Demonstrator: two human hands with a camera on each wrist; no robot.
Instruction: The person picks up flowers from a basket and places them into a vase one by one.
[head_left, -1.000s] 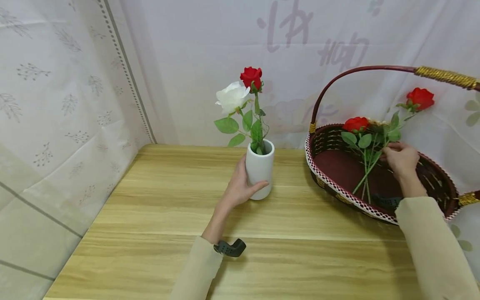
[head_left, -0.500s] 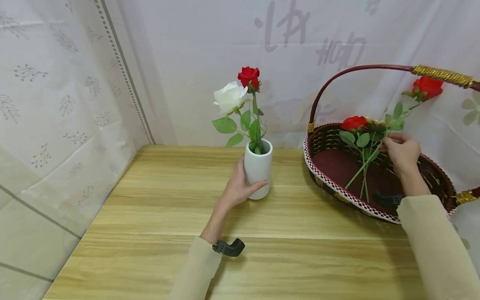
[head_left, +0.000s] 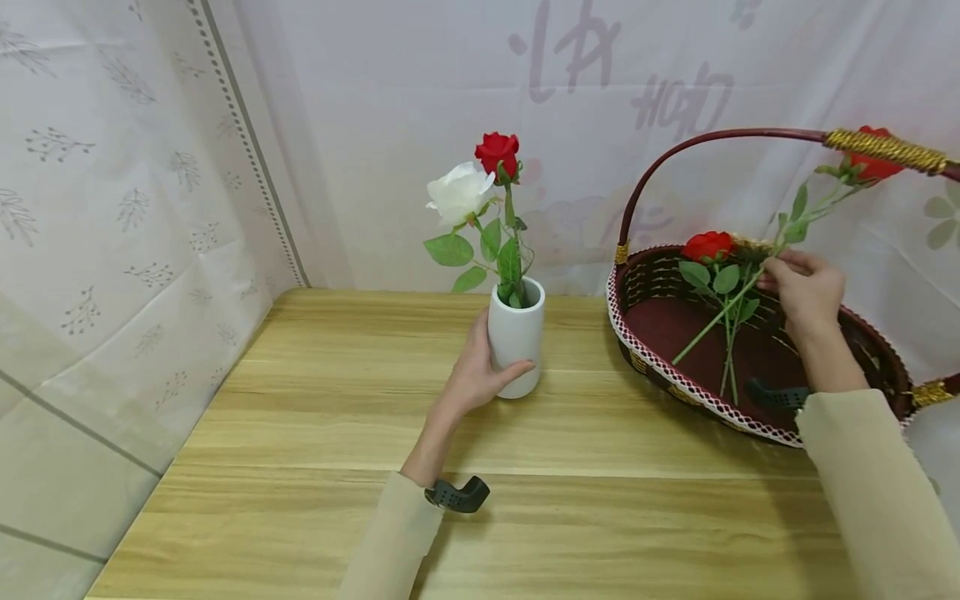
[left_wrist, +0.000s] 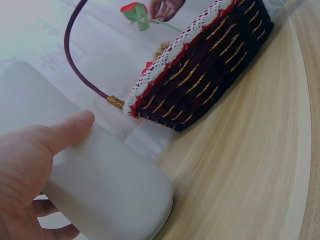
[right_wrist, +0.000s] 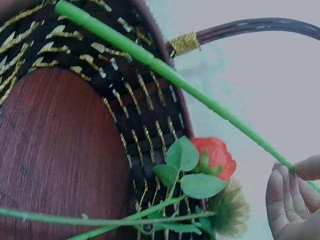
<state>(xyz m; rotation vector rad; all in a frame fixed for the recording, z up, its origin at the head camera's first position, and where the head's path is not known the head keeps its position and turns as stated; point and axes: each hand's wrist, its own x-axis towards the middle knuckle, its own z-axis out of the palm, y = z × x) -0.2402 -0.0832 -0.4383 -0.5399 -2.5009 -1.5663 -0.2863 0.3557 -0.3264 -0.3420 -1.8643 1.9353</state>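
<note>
My left hand grips the side of a white vase standing on the wooden table, thumb across its front. From the vase rise a white rose and a red rose, both with green leaves. Over the wicker basket, my right hand pinches the stem of a red rose between thumb and fingers. Its bloom is partly behind the basket handle in the head view, and its stem slants down to the left. Another red rose lies in the basket, leaves spread and stem across the floor.
The basket's arched handle, wrapped in gold cord, rises over the right side. A pale yellow flower lies at the basket's far wall. Wooden table stretches in front of the vase; a printed curtain hangs behind.
My right hand has drawn the pinched red rose up and to the right; its bloom now passes behind the handle and its stem end has shifted left. My left hand keeps its grip on the vase.
</note>
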